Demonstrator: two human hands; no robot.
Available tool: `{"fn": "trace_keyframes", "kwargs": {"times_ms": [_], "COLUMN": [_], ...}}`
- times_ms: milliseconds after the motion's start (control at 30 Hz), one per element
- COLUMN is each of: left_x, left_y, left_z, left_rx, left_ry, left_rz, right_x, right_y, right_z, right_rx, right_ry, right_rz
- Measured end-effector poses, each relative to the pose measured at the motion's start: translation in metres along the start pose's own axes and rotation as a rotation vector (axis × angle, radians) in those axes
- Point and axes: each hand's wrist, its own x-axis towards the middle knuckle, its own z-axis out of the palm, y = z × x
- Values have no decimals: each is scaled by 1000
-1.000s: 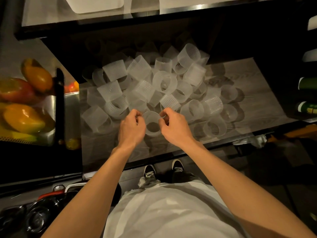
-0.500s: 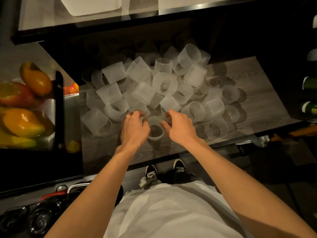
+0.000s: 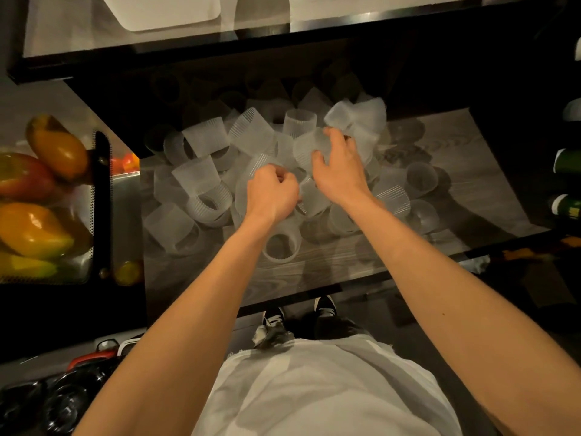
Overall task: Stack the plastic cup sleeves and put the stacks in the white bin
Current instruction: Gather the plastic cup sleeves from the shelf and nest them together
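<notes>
Left hand [image 3: 273,194]: fingers curled into a near fist over the heap of cup sleeves [image 3: 251,158]; whether they pinch a sleeve cannot be told.
Right hand [image 3: 341,171]: fingers spread fairly wide, tips touching a ribbed sleeve at the heap's upper middle, nothing gripped.
Cup sleeves: translucent, ribbed, piled loosely on the wood-grain surface [image 3: 330,272], beneath and around both hands.
1 upright sleeve [image 3: 280,248]: alone on the surface, nearer the person than the heap, under the left wrist.
Writing: none legible.
</notes>
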Motion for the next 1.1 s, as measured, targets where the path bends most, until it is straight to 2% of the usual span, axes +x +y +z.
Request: {"fn": "trace_keyframes", "kwargs": {"times_ms": [333,533,700,833,967,1033,1100], "left_x": [10,15,22,25,26,24,24], "left_y": [10,16,25,28,26,26,25], "left_z": [15,19,19,17,12,10,10], "left_rx": [-108,-171,-284,-395,-572,-666,-711], "left_ry": [-144,-152,-146,-103,-139,-143,-148], "left_rz": [-33,-95,-158,-229,-347,-381,-400], "right_x": [10,15,18,19,18,16,14], "right_y": [8,11,8,3,2,3,5], "right_z": [-2,-1,-5,-7,-7,-7,-6], "right_rx": [7,89,197,268,349,372,351], "right_ry": [-141,-161,-130,-21,81,57,-55], "right_rz": [43,31,1,-65,-79,-58,-17]}}
